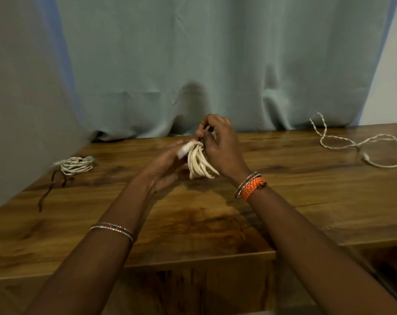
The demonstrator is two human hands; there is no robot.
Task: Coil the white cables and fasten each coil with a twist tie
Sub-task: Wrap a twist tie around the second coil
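A coiled white cable (198, 163) hangs above the middle of the wooden table (306, 196). My left hand (164, 165) holds it from the left, fingers stretched along the coil's top by its white plug. At the top of the coil my right hand (218, 142) pinches a thin dark twist tie between thumb and fingers. At the far left a second coiled white cable (77, 167) lies bound on the table. A loose uncoiled white cable (361, 144) sprawls at the far right.
Several dark twist ties (51, 189) lie on the table's left part, near the bound coil. A pale blue curtain (204, 64) hangs behind the table's far edge. The near edge steps back at the right, with a lower surface below.
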